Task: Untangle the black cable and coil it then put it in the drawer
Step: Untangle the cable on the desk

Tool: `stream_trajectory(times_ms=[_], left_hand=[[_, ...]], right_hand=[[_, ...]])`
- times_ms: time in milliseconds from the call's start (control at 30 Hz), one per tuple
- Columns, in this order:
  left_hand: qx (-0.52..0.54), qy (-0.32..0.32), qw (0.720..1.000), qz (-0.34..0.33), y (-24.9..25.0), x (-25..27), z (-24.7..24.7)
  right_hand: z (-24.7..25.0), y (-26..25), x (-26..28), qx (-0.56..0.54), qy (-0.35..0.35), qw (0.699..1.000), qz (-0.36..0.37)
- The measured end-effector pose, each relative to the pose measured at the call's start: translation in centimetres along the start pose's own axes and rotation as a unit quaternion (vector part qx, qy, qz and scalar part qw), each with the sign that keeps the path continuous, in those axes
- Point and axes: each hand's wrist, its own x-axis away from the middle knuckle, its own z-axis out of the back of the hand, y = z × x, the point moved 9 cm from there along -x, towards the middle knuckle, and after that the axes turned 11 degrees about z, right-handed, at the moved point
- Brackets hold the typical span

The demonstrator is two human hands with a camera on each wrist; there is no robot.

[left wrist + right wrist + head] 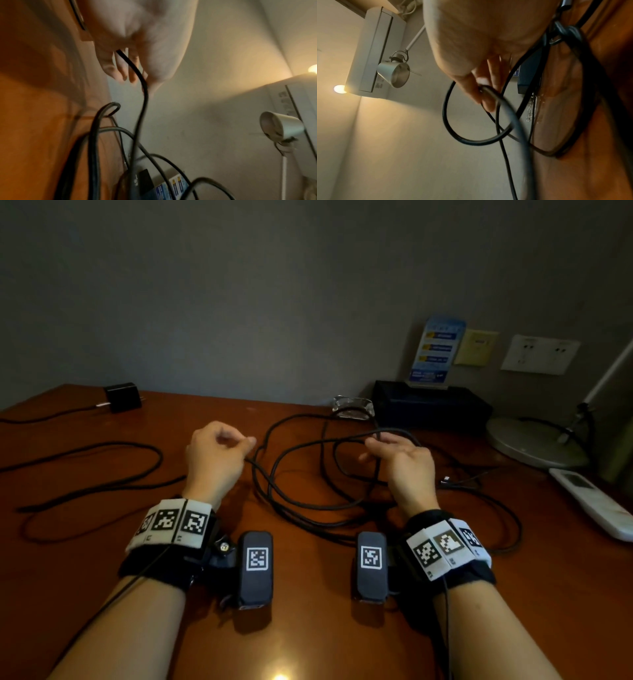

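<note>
A long black cable [301,505] lies in tangled loops on the brown wooden table [325,628], between and beyond both hands. My left hand [247,447] is raised a little off the table and pinches one strand; in the left wrist view that strand [139,75] runs out from the curled fingers [120,70] down to the tangle. My right hand [372,444] holds a lifted loop at its fingertips; the right wrist view shows the fingers [479,86] closed round the cable [505,108]. More cable trails left to a black power adapter [121,397]. No drawer is in view.
At the back right stand a glass ashtray [352,407], a black box [428,405] with a blue card [435,350], and a desk lamp's round base [534,443]. A white remote [596,505] lies at the right edge. Wall sockets [539,354] sit behind.
</note>
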Motion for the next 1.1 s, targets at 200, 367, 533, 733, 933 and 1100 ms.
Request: stream_trajectory(times_ms=[200, 367, 533, 733, 933, 1100], left_hand=[[-0.16, -0.015, 0.986, -0.05, 2.9, 1.6, -0.5], [-0.119, -0.045, 0.989, -0.074, 3.5, 2.3, -0.7], [-0.042, -0.045, 0.98, -0.189, 7.1, 4.7, -1.4], [0.009, -0.155, 0.971, -0.18, 6.9, 6.1, -4.6], [0.029, -0.282, 0.948, -0.148, 6.3, 7.6, -7.3], [0.005, -0.339, 0.937, -0.088, 5.1, 8.2, -8.6]], right_hand=[[1.3, -0.1, -0.5, 0.125, 0.04, 0.991, 0.029], [1.4, -0.9, -0.3, 0.17, 0.031, 0.984, 0.043], [0.1, -0.7, -0.2, 0.169, -0.018, 0.984, 0.049], [-2.5, -1.0, 0.7, 0.099, -0.092, 0.99, 0.035], [-5.7, -1.6, 3.0, -0.09, -0.195, 0.975, -0.055], [-5.8, -2.0, 3.0, -0.067, -0.208, 0.976, -0.013]])
